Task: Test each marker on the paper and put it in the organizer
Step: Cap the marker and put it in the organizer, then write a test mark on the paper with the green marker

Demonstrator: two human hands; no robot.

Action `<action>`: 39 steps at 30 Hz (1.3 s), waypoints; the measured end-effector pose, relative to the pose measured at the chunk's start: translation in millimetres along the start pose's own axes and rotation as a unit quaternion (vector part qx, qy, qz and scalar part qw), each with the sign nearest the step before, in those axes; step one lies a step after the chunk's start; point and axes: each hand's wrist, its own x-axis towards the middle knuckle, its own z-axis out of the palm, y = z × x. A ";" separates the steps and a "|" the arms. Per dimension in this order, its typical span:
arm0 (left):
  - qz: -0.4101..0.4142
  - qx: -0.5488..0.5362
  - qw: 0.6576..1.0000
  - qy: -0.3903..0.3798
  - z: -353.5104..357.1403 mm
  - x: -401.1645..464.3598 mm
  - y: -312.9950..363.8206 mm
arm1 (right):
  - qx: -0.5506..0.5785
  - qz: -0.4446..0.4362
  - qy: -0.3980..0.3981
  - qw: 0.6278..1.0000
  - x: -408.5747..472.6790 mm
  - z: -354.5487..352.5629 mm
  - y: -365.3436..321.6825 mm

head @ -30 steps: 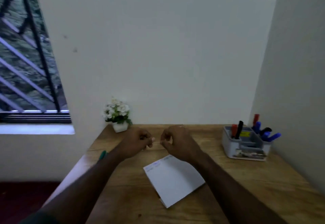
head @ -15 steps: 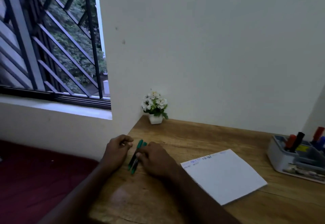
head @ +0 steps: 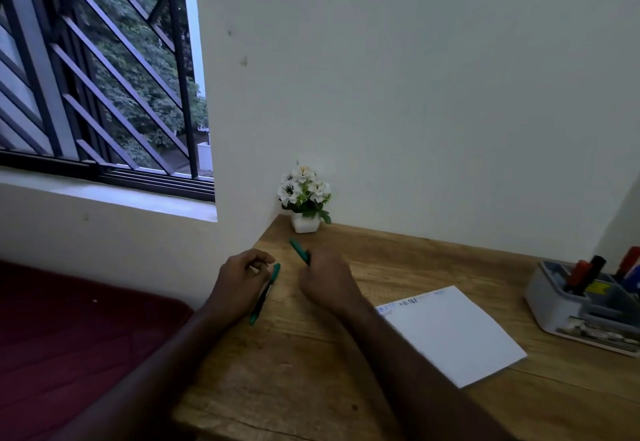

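Observation:
My right hand (head: 327,283) grips a green marker (head: 299,250) whose end sticks out up and to the left of the fist. A second green marker (head: 266,293) lies on the wooden table along the right edge of my left hand (head: 239,284), whose fingers are loosely curled beside it, not round it. The white paper (head: 450,333), with small scribbles along its far edge, lies to the right of my right forearm. At the far right stands the grey organizer (head: 550,305), holding red, black and blue markers (head: 595,265).
A small white pot of white flowers (head: 304,198) stands in the table's back left corner against the wall. The table's left edge (head: 221,368) runs just under my left arm, with a dark red surface below it. A barred window is at the upper left.
The view has swung left from the paper to the table's left side. Both hands moved to two green markers there, and my right hand has picked one up.

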 end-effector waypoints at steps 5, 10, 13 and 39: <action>0.062 -0.059 0.996 0.014 24.6 7.8 28.3 | -0.055 -0.131 0.045 0.989 -6.1 -42.6 44.0; 0.113 -0.128 0.980 -0.104 67.1 20.1 64.4 | -0.180 -0.181 0.092 0.962 -21.2 -77.7 103.9; 0.133 -0.129 0.964 -0.189 97.2 22.3 82.5 | -0.211 -0.206 0.119 0.948 -30.3 -84.6 129.8; 0.141 0.123 0.928 -0.322 149.2 47.2 67.3 | 0.377 -0.058 0.060 0.922 -55.9 -87.9 159.9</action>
